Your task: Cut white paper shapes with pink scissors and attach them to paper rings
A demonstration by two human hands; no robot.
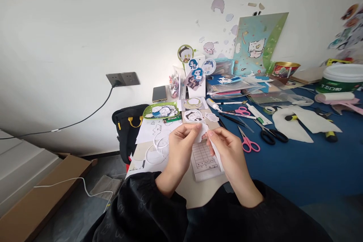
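Above the near edge of the table, my left hand (183,147) pinches a small white paper piece (202,134) between thumb and fingers. My right hand (228,149) is closed too, its thumb and forefinger meeting at the right edge of that piece. A white strip (219,160) hangs below the right fingers; whether it joins the piece I cannot tell. Under both hands lies a pad with a printed grid (203,155). Just beyond are a round paper cutout with a drawn figure (194,115) and curled white paper strips (157,151) to the left.
Pink scissors (249,143) and black scissors (273,135) lie right of my hands on the blue surface (297,170). A green tray (146,112) of cutouts stands at the back left, near a phone (159,93). A black bag (124,121) hangs by the table's left side.
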